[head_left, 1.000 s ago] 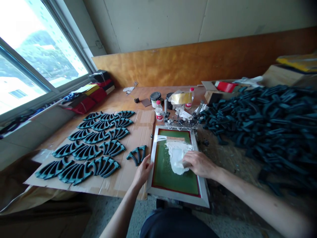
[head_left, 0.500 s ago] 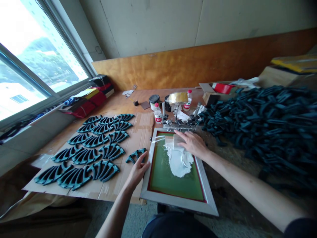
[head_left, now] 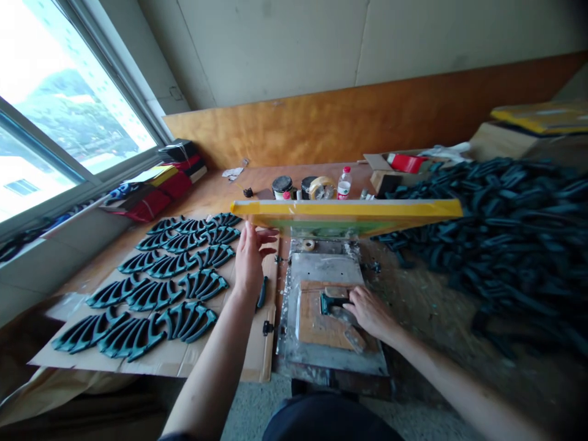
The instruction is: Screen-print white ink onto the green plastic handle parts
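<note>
The screen-printing frame point(head_left: 344, 209), edged in yellow tape, is tilted up with its front edge towards me. My left hand point(head_left: 250, 257) holds its left corner, thumb at the front edge and fingers below. Under the raised frame, a wooden jig board point(head_left: 307, 327) lies on a grey metal base plate point(head_left: 328, 266). My right hand point(head_left: 370, 312) pinches a dark green plastic part point(head_left: 331, 302) lying on the board. The squeegee and white ink are hidden from view.
Rows of similar green parts point(head_left: 142, 294) lie on cardboard point(head_left: 250, 361) at the left. A large heap of such parts point(head_left: 519, 233) fills the right. Behind the frame stand ink tins point(head_left: 282, 185), a tape roll point(head_left: 322, 187) and a bottle point(head_left: 344, 184).
The frame has swung up from lying flat, uncovering the base plate and board. My left hand has risen with its corner. My right hand left the squeegee and came down onto the green part.
</note>
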A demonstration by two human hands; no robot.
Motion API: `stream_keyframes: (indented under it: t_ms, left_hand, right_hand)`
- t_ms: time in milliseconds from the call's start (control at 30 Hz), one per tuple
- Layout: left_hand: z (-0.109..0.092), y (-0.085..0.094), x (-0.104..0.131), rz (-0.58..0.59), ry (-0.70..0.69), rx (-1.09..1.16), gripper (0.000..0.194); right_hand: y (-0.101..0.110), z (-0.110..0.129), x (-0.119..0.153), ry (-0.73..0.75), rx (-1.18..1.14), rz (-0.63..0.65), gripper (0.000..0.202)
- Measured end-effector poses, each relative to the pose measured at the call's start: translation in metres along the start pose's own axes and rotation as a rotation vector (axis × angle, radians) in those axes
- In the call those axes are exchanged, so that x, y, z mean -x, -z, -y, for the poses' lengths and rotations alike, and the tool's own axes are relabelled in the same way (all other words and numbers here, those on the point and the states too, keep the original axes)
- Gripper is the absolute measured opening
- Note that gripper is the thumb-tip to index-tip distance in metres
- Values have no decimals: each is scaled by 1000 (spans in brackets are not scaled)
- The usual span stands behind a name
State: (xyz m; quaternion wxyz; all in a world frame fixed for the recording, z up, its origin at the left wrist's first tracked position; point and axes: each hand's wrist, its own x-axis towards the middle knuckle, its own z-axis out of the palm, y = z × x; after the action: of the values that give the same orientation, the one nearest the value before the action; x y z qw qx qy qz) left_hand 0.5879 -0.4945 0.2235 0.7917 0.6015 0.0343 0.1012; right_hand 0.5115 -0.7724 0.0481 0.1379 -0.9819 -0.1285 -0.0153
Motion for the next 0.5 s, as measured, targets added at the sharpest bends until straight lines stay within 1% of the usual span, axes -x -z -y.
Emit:
stream_keyframes:
  t_ms: [33,67,100,133,167,200,233,267,300,333,367,400,433,467,500]
  left_hand:
    - [12,1,13,-1,66,-13,49]
    - [27,3,31,42,191,-45,54]
    - [44,5,52,114,355,-81,59]
    - [61,6,75,235,568,-135,65]
    - [77,7,98,316,740,-146,68]
    - [91,8,118,319,810,-98,69]
    - [102,9,135,297,837,-52,67]
    - [111,10,146,254,830,-11,64]
    - [116,14,150,207,805,7,62]
    - [120,22,149,166,776,-8,60]
    - [123,33,142,125,748,-49,59]
    - [125,49,132,78,722,-112,59]
    - [126,68,120,26,701,-206,60]
    - [128,90,108,-35,685,-322,60]
    - [131,111,96,-92,681,-442,60]
  right_hand:
    - [-1,9,1,-51,-13,9,11]
    - [0,20,2,-107,-42,-2,10]
    - [2,32,3,-154,-80,-40,11]
    - [4,46,4,-178,-120,-99,13]
    - [6,62,6,-167,-155,-171,14]
    - [8,77,9,-113,-185,-238,15]
    - [9,91,12,-18,-214,-277,15]
    - [11,99,16,95,-241,-283,15]
    - [13,99,21,200,-264,-267,16]
    - [15,89,27,269,-276,-250,18]
    - [18,67,33,300,-273,-235,22]
    - [19,34,39,264,-253,-252,25]
    - [20,-9,46,190,-202,-302,28]
    - [20,-57,54,130,-130,-340,31]
    - [18,-107,62,66,-63,-410,34]
